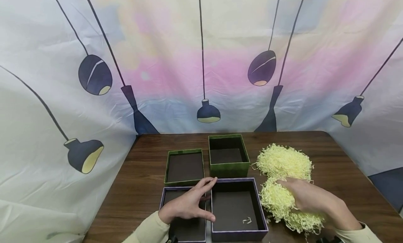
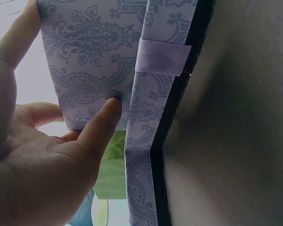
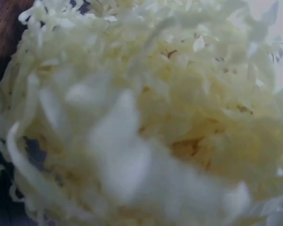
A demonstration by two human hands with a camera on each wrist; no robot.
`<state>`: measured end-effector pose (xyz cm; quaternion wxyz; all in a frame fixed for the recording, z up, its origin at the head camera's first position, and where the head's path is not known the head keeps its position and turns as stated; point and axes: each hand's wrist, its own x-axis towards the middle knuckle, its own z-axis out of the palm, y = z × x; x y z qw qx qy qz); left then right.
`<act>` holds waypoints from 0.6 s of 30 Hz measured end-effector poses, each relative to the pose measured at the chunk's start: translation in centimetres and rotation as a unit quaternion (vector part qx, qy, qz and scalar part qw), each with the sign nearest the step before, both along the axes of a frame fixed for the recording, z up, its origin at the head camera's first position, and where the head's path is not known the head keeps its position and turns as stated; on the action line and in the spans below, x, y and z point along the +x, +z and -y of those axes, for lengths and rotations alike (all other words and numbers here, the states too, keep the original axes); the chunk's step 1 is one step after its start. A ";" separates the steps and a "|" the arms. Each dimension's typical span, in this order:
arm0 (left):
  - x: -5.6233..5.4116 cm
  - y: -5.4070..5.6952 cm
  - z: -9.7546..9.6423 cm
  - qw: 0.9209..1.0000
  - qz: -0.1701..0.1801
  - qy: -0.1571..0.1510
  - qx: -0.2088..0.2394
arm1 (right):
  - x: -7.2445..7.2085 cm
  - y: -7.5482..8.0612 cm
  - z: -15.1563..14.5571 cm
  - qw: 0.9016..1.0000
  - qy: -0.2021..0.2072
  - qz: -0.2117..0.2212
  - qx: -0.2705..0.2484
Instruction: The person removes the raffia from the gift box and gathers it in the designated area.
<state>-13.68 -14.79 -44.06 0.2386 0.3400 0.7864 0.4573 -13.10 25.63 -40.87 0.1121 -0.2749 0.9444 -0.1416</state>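
Note:
My left hand [image 1: 189,202] reaches over the purple lid [image 1: 189,223], fingers spread, fingertips touching the left wall of the purple box [image 1: 239,204]. In the left wrist view, the thumb rests on the patterned wall of the purple box [image 2: 89,56]. A few loose shreds [image 1: 247,220] lie inside that box. Over on the right, my right hand [image 1: 311,195] grips a clump of pale yellow shredded paper [image 1: 277,197], its fingertips partly buried. Shredded paper [image 3: 179,84] fills the right wrist view, blurred up close, and hides the fingers.
Behind the purple box stands an open green box [image 1: 229,168], with a shallow green lid [image 1: 184,167] to its left. Another mound of shredded paper [image 1: 284,160] sits farther back on the brown wooden table [image 1: 132,187]. A printed cloth [image 1: 170,68] hangs behind the table.

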 end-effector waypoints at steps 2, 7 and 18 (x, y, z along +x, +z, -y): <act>-0.1 -0.1 0.1 1.000 -0.002 0.000 -0.001 | 0.0 -0.2 0.0 1.000 0.001 0.004 0.000; 0.0 0.0 0.3 1.000 -0.012 0.003 -0.002 | -0.1 -0.7 -0.1 1.000 0.028 0.001 0.001; 0.0 -0.2 0.0 1.000 0.006 -0.002 0.007 | 0.5 -1.4 -0.5 0.999 0.046 -0.002 0.015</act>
